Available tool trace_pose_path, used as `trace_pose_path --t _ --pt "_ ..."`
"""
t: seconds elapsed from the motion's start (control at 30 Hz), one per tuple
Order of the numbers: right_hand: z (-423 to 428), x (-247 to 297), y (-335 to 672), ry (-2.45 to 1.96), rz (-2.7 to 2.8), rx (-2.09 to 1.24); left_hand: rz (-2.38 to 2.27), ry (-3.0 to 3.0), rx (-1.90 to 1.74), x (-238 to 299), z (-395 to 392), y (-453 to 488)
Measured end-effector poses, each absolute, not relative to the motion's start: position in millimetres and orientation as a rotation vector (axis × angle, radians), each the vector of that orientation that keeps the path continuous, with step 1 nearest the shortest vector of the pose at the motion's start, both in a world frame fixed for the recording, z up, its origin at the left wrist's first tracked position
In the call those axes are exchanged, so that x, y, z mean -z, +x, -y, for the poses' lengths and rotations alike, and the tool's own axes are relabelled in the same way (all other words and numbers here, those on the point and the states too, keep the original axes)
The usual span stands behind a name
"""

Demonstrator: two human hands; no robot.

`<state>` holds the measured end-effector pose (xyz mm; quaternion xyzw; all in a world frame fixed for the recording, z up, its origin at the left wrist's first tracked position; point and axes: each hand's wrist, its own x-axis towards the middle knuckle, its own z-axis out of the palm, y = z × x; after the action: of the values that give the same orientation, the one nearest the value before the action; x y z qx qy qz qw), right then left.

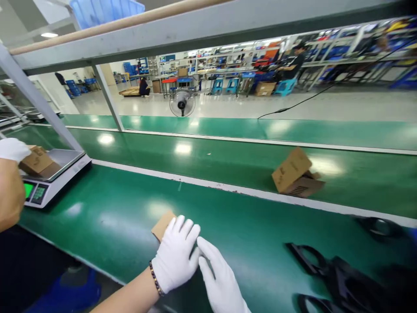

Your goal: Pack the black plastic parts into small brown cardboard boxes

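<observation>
Head: carton [162, 224] beneath left fingers [182, 230]; right fingers [208, 252] beside

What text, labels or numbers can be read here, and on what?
None can be read.
Green display of the silver weighing scale: digits blurred.
Brown cardboard box on the scale: dark print, too blurred.
Tilted brown cardboard box on the green conveyor belt: dark mark, illegible.
Flat brown cardboard piece under the gloved left hand: no print shows.
</observation>
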<state>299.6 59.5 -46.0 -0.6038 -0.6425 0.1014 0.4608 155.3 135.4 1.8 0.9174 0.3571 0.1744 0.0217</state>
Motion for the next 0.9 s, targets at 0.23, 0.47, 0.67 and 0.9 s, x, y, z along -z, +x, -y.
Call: trace_pose_path --t 0.23,0.47,0.67,0.9 --pt "-51.8 62.7 482.3 -2.205 1.575 0.548 -1.767 2.921 -0.237 -3.2 -214.7 72.8" --pt "-48.3 116.5 575.0 -2.295 1.672 0.393 -1.839 2.951 -0.544 12.5 -214.1 74.0" --pt "-60.8 126.9 490.3 -1.981 1.961 0.256 -1.118 2.919 -0.871 7.8 -203.9 173.7" --pt "-67.0 130.5 436.6 -1.946 1.772 0.436 -0.664 2.772 -0.588 -25.2 -223.6 325.7"
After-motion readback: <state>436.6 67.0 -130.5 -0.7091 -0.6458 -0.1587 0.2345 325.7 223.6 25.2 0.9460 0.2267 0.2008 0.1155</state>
